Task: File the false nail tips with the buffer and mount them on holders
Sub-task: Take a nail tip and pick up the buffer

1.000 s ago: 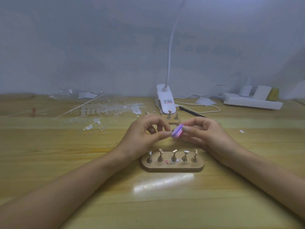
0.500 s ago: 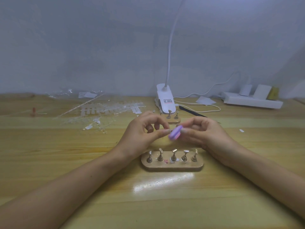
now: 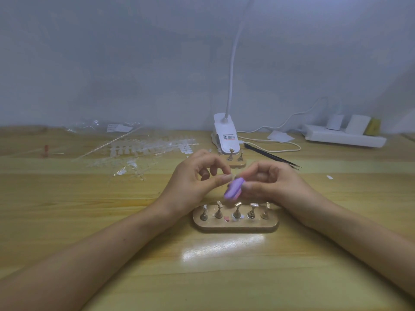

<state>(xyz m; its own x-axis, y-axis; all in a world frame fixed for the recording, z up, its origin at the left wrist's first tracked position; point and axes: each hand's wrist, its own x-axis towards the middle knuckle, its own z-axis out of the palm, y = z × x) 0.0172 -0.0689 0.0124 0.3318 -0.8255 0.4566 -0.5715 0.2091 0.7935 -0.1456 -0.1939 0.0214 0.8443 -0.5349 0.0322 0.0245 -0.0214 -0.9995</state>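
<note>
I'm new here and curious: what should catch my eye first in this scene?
A small purple buffer stands out at the centre, gripped by the right hand and held up to something tiny the left hand pinches, probably a nail tip. Nearer the person sits a wooden stand with five little metal holders; strips of clear nail tips lie scattered at the back left.

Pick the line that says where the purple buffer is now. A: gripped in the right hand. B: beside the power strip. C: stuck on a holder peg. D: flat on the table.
A: the right hand grips the purple buffer, off the table, just beyond the wooden stand.
</note>
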